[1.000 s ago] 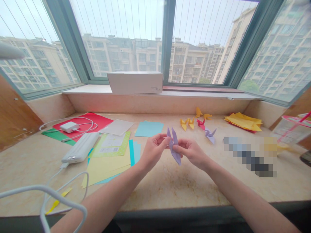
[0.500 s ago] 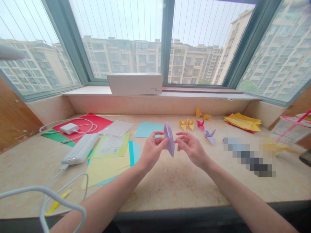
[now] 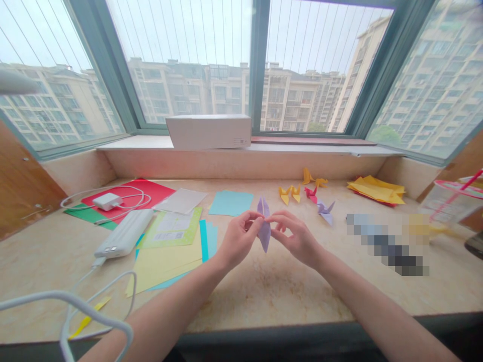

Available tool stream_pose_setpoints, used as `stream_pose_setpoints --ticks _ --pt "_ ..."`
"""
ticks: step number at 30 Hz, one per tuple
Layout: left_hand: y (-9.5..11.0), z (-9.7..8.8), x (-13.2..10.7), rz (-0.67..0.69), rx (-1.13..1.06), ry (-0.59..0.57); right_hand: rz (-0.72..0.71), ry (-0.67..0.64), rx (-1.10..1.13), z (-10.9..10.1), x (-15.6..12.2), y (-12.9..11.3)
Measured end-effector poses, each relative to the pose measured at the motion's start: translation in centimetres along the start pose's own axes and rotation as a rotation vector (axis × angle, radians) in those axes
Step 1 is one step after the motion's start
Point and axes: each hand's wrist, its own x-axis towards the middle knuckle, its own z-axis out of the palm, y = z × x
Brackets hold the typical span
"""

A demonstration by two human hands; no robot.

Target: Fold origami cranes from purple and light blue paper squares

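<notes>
The folded lavender origami paper sits directly between the two hands, held up over the bare front stretch of the tabletop – to the right of the left hand and to the left of the right hand. Its long axis runs roughly up and down in the view, crossing the line that joins the two hands, so each hand meets a long side and neither covers the tips. The left hand is the nearer and firmer of the two: its thumb and fingers pinch the left side around mid-length. The right hand has its index fingertip at the paper's right side, slightly above the middle, with the thumb lower and a gap between them; whether that makes a real pinch I cannot tell. As for pointing, the narrow upper end aims away from the person, towards the window side, leaning slightly left, while the lower tip comes down towards the front edge and slightly right. How steeply it tilts out of the flat is hard to judge from this one view – it looks closer to upright than lying level. Beyond the right hand and further right, well apart from the held piece, a lavender paper crane rests beside a pink paper crane
</notes>
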Motion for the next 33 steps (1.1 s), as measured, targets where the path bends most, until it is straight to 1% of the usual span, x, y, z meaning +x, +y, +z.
stream_pose_setpoints --ticks 3,9,15,18,21,27,33 --pt "0.05 0.06 -0.05 0.028 0.001 -0.019 0.002 0.024 -0.006 -0.17 0.05 0.20" --pt "0.26 0.04 -0.18 -0.029 -0.117 -0.102 0.024 0.093 0.002 -0.35 0.15 0.16" --pt "0.52 -0.09 -0.42 0.003 -0.242 -0.199 0.061 0.144 0.061 -0.61 0.30 -0.26" --pt "0.50 -0.07 -0.48 0.010 -0.287 -0.223 0.080 0.160 0.095 -0.68 0.36 -0.41" --pt "0.46 0.00 -0.49 0.014 -0.258 -0.199 0.095 0.145 0.137 -0.66 0.33 -0.39" --pt "0.35 0.14 -0.18 0.036 -0.220 -0.091 0.077 0.085 0.165 -0.63 0.15 -0.42" --pt "0.34 0.21 -0.19 0.053 -0.192 -0.075 0.080 0.097 0.241 -0.43 0.18 -0.70"
